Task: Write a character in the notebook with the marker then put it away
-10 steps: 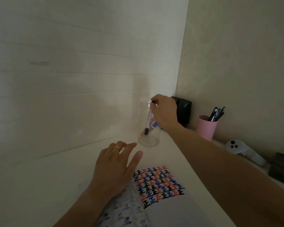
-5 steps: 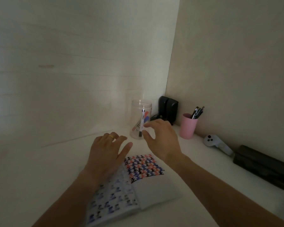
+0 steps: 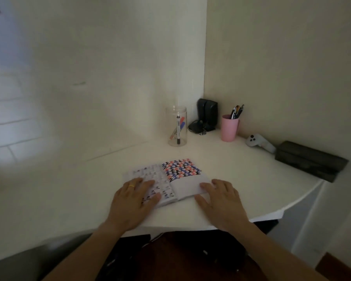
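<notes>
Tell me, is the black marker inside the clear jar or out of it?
Inside. The black marker stands nearly upright in the clear jar, tip down, and neither hand touches it.

Rows of the handwritten character 正, repeated in black, red and blue ink, can be read on the upper part of the right page of the open notebook (image 3: 180,171). The marks on its left page are too blurred to be read.

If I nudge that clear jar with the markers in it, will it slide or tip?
Probably tips: the jar is tall and narrow. It looks light, holding only a few markers that lean and could shift. The smooth white desk might let a low push slide it.
</notes>
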### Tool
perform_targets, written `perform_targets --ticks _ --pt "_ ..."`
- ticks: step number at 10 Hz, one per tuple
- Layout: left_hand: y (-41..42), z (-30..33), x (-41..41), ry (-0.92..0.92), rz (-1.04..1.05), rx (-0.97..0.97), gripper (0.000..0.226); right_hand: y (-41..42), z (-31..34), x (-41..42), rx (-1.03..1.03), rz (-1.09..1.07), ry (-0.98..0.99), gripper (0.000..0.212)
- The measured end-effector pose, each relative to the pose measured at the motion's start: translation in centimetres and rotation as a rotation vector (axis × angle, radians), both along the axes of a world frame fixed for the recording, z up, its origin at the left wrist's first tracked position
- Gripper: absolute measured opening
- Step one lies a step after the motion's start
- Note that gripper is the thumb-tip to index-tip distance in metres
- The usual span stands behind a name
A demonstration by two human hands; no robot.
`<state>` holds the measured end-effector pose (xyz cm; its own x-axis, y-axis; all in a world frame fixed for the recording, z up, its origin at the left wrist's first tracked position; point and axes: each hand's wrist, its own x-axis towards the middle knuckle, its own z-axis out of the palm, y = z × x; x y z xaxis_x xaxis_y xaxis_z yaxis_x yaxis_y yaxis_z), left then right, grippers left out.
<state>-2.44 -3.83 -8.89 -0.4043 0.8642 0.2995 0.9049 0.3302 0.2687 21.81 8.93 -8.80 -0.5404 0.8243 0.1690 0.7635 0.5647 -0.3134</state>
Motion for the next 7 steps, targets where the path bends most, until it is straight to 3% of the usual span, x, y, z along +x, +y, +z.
perform_targets --ticks 2,4,5,6,7 --pt "0.4 -0.3 0.0 -0.021 0.021 0.042 0.069 0.4 -0.1 -0.3 0.091 -0.031 -0.019 0.065" --pt "0.5 -0.2 0.1 0.008 0.029 0.037 0.067 0.7 0.4 -0.4 0.051 -0.049 -0.026 0.061" --pt "0.6 -0.1 0.0 0.001 0.032 0.041 0.066 0.8 1.8 -1.3 -0.089 -0.087 0.033 0.056" --pt "0.5 -0.2 0.0 -0.013 0.013 0.051 0.068 0.2 3.5 -2.2 -0.193 -0.127 0.363 0.049" --pt "0.5 -0.1 0.1 -0.020 0.024 0.060 0.070 -1.0 6.2 -2.1 -0.180 -0.159 0.832 0.038"
